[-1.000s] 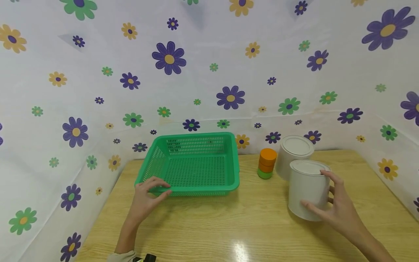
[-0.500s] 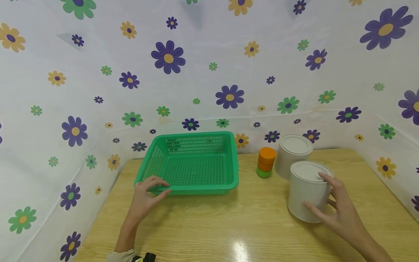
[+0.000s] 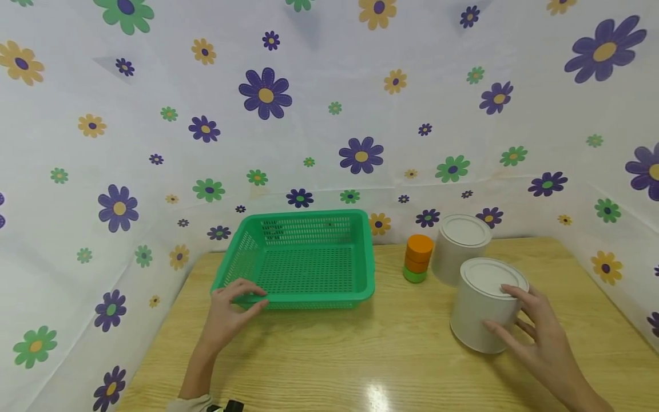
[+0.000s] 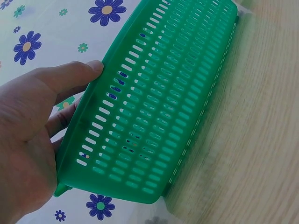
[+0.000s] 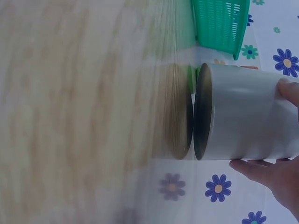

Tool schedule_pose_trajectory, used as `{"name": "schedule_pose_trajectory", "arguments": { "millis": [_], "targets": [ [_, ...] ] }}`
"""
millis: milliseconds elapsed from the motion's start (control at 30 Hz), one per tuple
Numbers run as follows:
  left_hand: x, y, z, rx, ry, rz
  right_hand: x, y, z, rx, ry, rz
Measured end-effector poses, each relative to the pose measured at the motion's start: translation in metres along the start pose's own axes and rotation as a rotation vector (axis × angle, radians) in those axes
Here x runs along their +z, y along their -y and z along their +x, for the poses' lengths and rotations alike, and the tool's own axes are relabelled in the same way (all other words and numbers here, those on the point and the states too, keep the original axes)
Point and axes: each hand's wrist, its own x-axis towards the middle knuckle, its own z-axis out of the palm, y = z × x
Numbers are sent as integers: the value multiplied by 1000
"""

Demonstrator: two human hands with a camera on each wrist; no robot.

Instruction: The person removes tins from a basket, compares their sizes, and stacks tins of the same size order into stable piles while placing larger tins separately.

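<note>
In the head view, my left hand (image 3: 229,317) pinches the near left rim of a green plastic basket (image 3: 309,298); the left wrist view shows the fingers over its edge (image 4: 140,102). No items lie inside the basket. My right hand (image 3: 546,343) grips a white lidded can (image 3: 481,320) from the right side, fingers spread around its wall and top edge. The can leans, its lid toward the right. In the right wrist view, a narrow gap shows between the can's base (image 5: 203,112) and its reflection on the tabletop.
Behind the held can stands a second white can (image 3: 453,260). Left of that is a small orange and green cylindrical stack (image 3: 418,260). A flowered sheet (image 3: 319,131) hangs behind the wooden table (image 3: 329,355) and along its sides.
The can in my right hand has tilted, its lid moving right and toward me. My left hand and the basket have kept their place.
</note>
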Motion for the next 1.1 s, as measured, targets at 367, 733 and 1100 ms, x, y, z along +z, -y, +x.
{"name": "schedule_pose_trajectory", "arguments": {
  "millis": [367,733,1100],
  "targets": [
    [-3,1,-3,19,-12,26,-2,-1,1,-28,17,43],
    [-6,2,-7,10,-12,33,1,-2,5,-33,18,30],
    [-11,1,4,83,53,89,-7,1,8,-185,-54,12]
  ]
}}
